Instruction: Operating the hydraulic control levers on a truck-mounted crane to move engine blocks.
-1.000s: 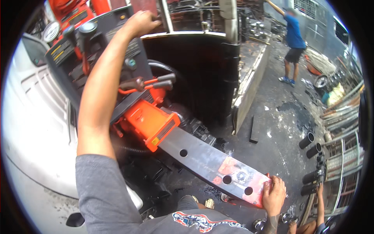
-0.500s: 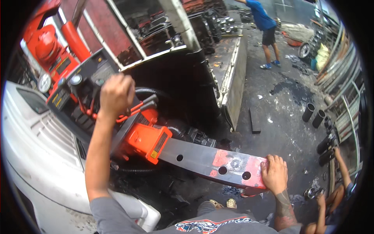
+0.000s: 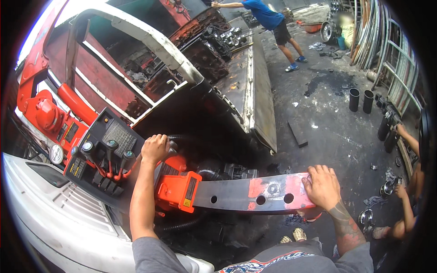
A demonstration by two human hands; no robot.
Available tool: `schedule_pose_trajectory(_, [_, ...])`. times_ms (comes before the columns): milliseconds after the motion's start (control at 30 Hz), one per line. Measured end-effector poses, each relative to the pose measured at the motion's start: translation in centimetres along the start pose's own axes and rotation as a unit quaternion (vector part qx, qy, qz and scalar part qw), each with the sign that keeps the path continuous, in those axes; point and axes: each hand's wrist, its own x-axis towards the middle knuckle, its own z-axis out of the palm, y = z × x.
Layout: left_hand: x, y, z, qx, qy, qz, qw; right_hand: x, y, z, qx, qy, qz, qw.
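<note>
Left hand (image 3: 155, 148) moved to levers (image 3: 173, 145), perhaps gripping, contact hidden

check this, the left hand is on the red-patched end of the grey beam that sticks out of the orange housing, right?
Wrong hand: the head view shows the right hand on the red-patched end of the grey beam, which sticks out of the orange housing.

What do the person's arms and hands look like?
Both arms wear short grey sleeves. The left hand and right hand are bare, with no gloves. The right forearm has a patterned tattoo; none shows on the left forearm.
</note>
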Motion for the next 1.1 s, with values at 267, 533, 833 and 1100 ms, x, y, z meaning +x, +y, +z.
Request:
schedule_pose_trajectory(267, [-0.4,-0.1,0.0,-0.007,0.012,-0.012,1.0,0.0,-0.4,0.1,-0.014,-0.008,0.008,1.0])
schedule_pose_trajectory(533, [-0.2,0.3,-0.2,-0.021,0.039,-0.002,0.999,-0.1,-0.2,-0.3,0.008,0.016,0.007,1.0])
schedule_pose_trajectory(833, [-1.6,0.5,-1.1,-0.009,0.004,-0.002,1.0,-0.3,0.1,-0.2,0.013,-0.02,0.015,1.0])
schedule_pose_trajectory(1100, [-4.1,2.9,-7.7,-0.064,-0.022,0.009,0.998,-0.2,0.2,0.2,0.017,-0.021,0.012,1.0])
